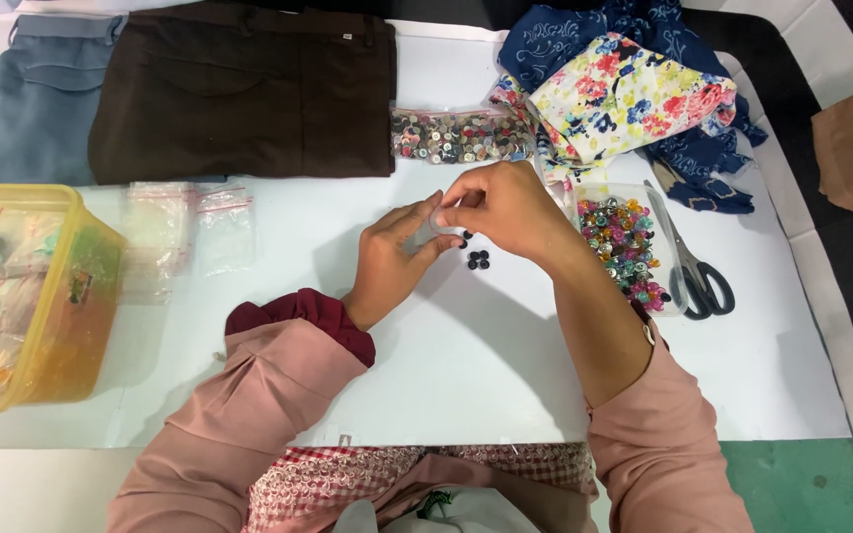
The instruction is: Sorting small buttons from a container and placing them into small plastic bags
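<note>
Head camera looks steeply down, close over table (466,375).

White table (466,375) under even light; green floor (812,484) beside it, pale tiles (12,489) bottom left.

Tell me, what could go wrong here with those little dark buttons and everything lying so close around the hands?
The loose dark buttons lie right under the right hand, so a nudge might scatter them. The open tub of coloured buttons sits by the right forearm and could tip or spill. The scissors lie beside that tub, so a sleeve might catch them. Whatever small thing both hands, including the left hand, pinch could slip.
</note>
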